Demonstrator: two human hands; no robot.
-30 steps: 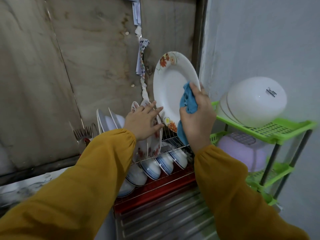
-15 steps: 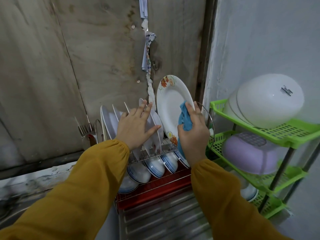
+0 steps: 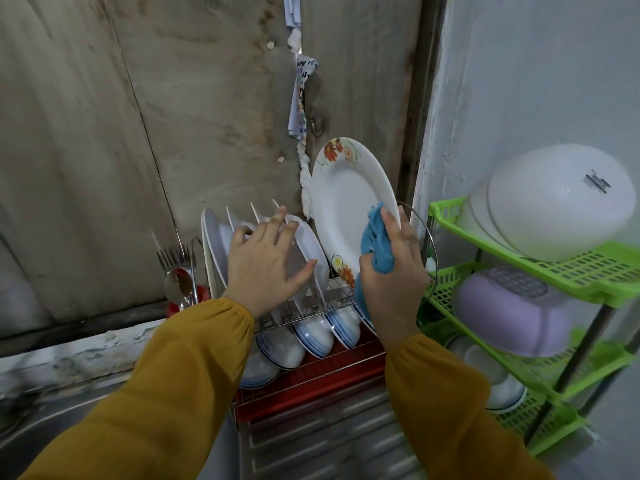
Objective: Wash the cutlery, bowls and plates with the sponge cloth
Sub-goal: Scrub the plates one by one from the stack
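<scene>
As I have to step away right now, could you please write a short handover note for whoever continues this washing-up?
Left hand: open, resting flat on the white plates that stand in the dish rack.
Right hand: grips the flowered plate by its rim, with the blue cloth pinched against it.
The flowered plate is upright at the rack's right end. Whether it sits in a slot is hidden.
Done: bowls sit in the lower tier and cutlery stands at the left.
Left: seat this plate, then free the cloth.
</scene>
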